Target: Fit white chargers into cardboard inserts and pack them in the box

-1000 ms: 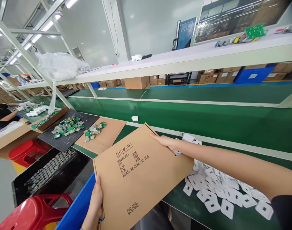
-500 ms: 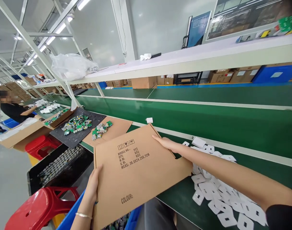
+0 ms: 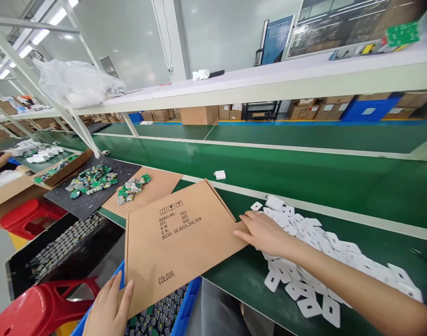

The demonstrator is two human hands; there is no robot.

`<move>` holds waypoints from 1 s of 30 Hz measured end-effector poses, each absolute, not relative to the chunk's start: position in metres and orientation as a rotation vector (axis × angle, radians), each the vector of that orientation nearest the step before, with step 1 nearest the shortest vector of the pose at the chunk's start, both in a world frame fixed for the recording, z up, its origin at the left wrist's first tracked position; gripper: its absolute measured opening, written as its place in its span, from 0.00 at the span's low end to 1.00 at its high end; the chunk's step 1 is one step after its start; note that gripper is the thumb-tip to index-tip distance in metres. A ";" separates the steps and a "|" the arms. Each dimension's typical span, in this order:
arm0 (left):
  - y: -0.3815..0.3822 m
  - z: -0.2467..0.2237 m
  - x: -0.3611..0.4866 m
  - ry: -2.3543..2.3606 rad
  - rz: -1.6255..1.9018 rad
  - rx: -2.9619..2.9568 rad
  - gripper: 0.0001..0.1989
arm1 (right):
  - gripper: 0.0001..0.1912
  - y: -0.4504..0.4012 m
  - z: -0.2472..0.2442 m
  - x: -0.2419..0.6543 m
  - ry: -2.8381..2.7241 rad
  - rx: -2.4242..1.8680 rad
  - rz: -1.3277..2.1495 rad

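A flat brown cardboard box (image 3: 180, 252) with printed lettering lies at a slant over the near edge of the green bench, partly above a blue bin (image 3: 187, 310) of small dark parts. My right hand (image 3: 264, 233) grips the box's right end, its thumb on top and its fingers by the notch. At the lower left corner is my left hand (image 3: 108, 308), its fingers spread and its thumb against the cardboard. Beside my right hand, white plastic pieces with square cutouts (image 3: 308, 305) lie in a heap. A white plug adapter (image 3: 219, 175) rests behind the box.
Green circuit boards lie piled on a black mat (image 3: 80, 210) and a brown cardboard sheet (image 3: 157, 184) at left. A black tray (image 3: 20, 275) holds rows of parts near red stools (image 3: 34, 308). A white shelf (image 3: 269, 88) spans the back. Part of another person shows far left.
The cardboard box has shifted left and lower in view. My right hand has slid from its top corner to its right end; my left hand has moved down, fingers spreading. The view has turned right.
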State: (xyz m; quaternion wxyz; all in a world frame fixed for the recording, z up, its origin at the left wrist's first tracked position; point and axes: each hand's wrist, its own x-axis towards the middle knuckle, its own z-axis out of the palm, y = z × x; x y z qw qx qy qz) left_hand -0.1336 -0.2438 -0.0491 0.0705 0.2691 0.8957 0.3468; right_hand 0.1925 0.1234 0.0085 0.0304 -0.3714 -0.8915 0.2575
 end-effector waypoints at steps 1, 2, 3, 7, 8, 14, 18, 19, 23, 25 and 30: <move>-0.250 -0.059 -0.122 2.674 1.061 0.809 0.25 | 0.35 0.115 0.001 0.200 -2.718 -1.143 0.798; -0.251 -0.066 -0.110 2.688 1.043 0.820 0.31 | 0.38 0.107 -0.006 0.205 -2.666 -1.149 0.832; -0.248 -0.070 -0.098 2.725 1.028 0.818 0.37 | 0.41 0.101 -0.013 0.208 -2.607 -1.154 0.891; -0.221 -0.065 -0.058 2.844 1.028 0.700 0.47 | 0.40 0.085 -0.032 0.205 -2.287 -1.155 1.379; -0.216 -0.061 -0.053 2.851 1.028 0.612 0.46 | 0.39 0.081 -0.035 0.202 -2.182 -1.137 1.508; -0.208 -0.051 -0.045 2.896 1.070 0.292 0.40 | 0.32 0.059 -0.051 0.184 -1.787 -1.090 1.643; -0.202 -0.054 -0.039 2.961 1.156 0.362 0.37 | 0.35 0.056 -0.062 0.173 -1.643 -1.161 1.622; -0.201 -0.054 -0.038 2.974 1.136 0.390 0.37 | 0.36 0.056 -0.064 0.172 -1.627 -1.169 1.612; -0.198 -0.049 -0.040 2.968 0.979 0.393 0.38 | 0.34 0.057 -0.067 0.170 -1.612 -1.150 1.571; -0.199 -0.045 -0.044 2.942 0.947 0.378 0.37 | 0.30 0.055 -0.067 0.170 -1.599 -1.151 1.563; -0.203 -0.039 -0.060 2.882 0.906 0.409 0.26 | 0.27 0.044 -0.065 0.165 -1.508 -1.217 1.506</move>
